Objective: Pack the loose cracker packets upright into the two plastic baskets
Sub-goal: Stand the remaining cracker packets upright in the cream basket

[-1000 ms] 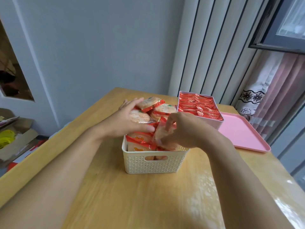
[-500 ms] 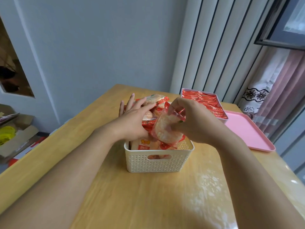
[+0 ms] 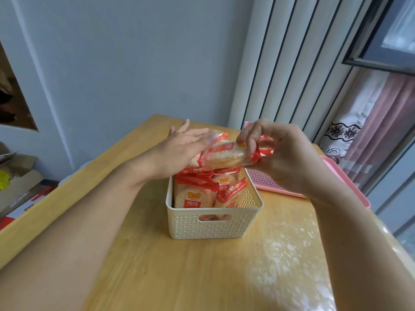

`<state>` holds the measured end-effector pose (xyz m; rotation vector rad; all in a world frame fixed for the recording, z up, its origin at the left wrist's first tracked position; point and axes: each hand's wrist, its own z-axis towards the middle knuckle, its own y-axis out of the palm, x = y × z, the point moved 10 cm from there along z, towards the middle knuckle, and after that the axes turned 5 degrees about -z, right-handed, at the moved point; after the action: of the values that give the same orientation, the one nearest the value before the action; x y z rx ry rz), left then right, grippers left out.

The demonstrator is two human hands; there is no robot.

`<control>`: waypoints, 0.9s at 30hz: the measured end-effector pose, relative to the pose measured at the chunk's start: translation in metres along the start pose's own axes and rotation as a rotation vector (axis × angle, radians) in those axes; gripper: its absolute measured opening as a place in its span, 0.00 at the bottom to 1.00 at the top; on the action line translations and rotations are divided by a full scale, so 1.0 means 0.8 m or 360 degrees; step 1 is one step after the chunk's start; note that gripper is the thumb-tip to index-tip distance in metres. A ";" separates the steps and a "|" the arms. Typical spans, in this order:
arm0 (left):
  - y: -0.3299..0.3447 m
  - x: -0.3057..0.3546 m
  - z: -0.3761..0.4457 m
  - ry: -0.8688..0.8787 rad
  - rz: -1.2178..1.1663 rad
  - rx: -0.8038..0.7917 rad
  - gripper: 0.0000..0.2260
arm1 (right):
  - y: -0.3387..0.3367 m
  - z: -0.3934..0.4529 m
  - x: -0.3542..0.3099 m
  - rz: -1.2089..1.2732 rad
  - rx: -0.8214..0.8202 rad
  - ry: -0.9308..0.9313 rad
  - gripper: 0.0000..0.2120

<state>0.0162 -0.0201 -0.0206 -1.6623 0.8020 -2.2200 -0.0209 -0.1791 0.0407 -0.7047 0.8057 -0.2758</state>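
A cream plastic basket (image 3: 213, 227) stands mid-table with several red-and-clear cracker packets (image 3: 196, 197) inside, some upright at the front. Above its back half my right hand (image 3: 276, 153) pinches one cracker packet (image 3: 224, 157) by its red end, holding it edge-on. My left hand (image 3: 179, 151) is held flat with straight fingers against the packet's other side and over more packets piled at the back. A pink basket (image 3: 265, 180) sits behind the right hand, mostly hidden.
A pink tray (image 3: 350, 182) lies at the table's right edge, partly behind my right arm. The wooden table (image 3: 202, 277) extends toward me in front of the basket. Cardboard boxes (image 3: 20, 180) sit on the floor to the left. A grey wall and curtains stand behind.
My right hand lifted a packet out of the cream basket and turned it edge-on above the basket. My left hand stayed flat against the pile. The camera moved closer.
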 end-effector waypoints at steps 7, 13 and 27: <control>0.000 -0.003 0.001 0.0080 -0.0480 -0.0014 0.12 | 0.008 0.000 0.015 -0.0287 -0.0123 0.0050 0.23; -0.011 -0.002 0.001 0.0119 -0.0463 0.0123 0.08 | 0.006 -0.006 0.051 -0.0044 -0.0044 0.0580 0.29; -0.053 -0.081 0.006 -0.0366 -0.0073 0.0456 0.15 | 0.062 -0.001 0.022 -0.0175 -0.0273 0.0376 0.13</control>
<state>0.0466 0.0458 -0.0475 -1.7607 0.3726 -2.0094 -0.0109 -0.1509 -0.0029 -0.8901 1.0253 -0.3978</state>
